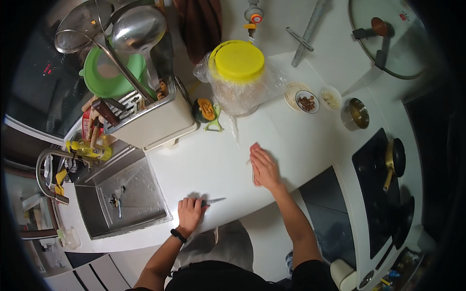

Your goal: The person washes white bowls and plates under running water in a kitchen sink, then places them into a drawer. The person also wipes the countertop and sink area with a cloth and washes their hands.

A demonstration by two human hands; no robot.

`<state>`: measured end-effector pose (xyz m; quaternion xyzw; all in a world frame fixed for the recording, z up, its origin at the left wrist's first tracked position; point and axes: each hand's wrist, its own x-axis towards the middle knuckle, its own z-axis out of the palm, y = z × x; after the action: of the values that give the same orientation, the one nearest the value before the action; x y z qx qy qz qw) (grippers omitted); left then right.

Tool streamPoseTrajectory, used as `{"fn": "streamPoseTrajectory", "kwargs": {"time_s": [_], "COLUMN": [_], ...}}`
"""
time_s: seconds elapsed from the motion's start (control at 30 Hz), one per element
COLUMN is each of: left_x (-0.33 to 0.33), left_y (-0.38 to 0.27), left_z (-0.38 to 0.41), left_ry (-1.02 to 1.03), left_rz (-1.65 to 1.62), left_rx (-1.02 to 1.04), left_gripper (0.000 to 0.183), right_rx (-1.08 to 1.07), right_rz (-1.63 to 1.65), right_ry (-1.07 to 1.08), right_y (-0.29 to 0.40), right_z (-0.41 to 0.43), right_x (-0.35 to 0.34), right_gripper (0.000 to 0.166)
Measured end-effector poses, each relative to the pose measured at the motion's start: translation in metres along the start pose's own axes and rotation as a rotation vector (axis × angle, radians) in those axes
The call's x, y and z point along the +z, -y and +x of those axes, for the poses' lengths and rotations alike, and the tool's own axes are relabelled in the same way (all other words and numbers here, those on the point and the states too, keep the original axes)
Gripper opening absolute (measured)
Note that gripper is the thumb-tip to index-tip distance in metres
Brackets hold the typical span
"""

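Observation:
My left hand (188,215) rests at the front of the white countertop (204,156), closed around the dark and red handles of what looks like scissors (215,200). Their metal blades point right. Further right, my right hand (266,170) lies over a flat pink packet (256,179) with a pale edge, fingers together along it. The hand covers much of the packet, and its contents cannot be made out.
Left is a steel sink (136,192) with a curved faucet (45,171). Behind stand a utensil holder (156,127), a cut pumpkin (204,110), a green peeler (215,122) and a yellow-lidded jar (238,91). Small bowls (307,102), a steel cup (354,114) and a stove (371,174) are right.

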<state>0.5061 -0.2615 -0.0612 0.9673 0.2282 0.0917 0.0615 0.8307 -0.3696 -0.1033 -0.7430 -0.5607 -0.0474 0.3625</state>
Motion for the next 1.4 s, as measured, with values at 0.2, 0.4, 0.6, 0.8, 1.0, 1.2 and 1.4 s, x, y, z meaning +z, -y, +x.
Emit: {"fn": "streamPoseTrajectory", "kwargs": {"time_s": [0.2, 0.4, 0.6, 0.8, 1.0, 1.2, 1.4], "left_x": [-0.015, -0.014, -0.039, -0.126, -0.196, -0.172, -0.177], "left_y": [0.025, 0.057, 0.078, 0.081, 0.114, 0.136, 0.136], "left_z": [-0.023, -0.021, -0.014, 0.060, 0.143, 0.182, 0.197], "left_ry": [-0.037, -0.069, -0.263, -0.302, -0.236, -0.285, -0.352], "left_rz": [0.047, 0.090, -0.117, -1.042, -1.955, -2.680, -3.020], "left_rx": [0.014, 0.039, -0.258, -0.687, -0.779, -0.873, -0.914], "left_gripper": [0.032, 0.020, 0.010, 0.025, 0.025, 0.024, 0.032], "right_rx": [0.600, 0.536, 0.226, 0.065, -0.052, -0.060, -0.060], "right_rz": [0.230, -0.510, -0.263, -0.069, 0.017, 0.007, -0.009], "right_ry": [-0.281, -0.254, -0.064, 0.307, 0.275, 0.237, 0.223], "right_y": [-0.026, -0.085, 0.112, 0.257, 0.293, 0.298, 0.297], "right_z": [-0.030, -0.064, -0.064, -0.063, -0.048, -0.045, -0.044], "right_x": [-0.084, -0.075, 0.031, 0.113, 0.133, 0.137, 0.139], "right_gripper": [0.027, 0.044, 0.048, 0.052, 0.051, 0.050, 0.050]}}
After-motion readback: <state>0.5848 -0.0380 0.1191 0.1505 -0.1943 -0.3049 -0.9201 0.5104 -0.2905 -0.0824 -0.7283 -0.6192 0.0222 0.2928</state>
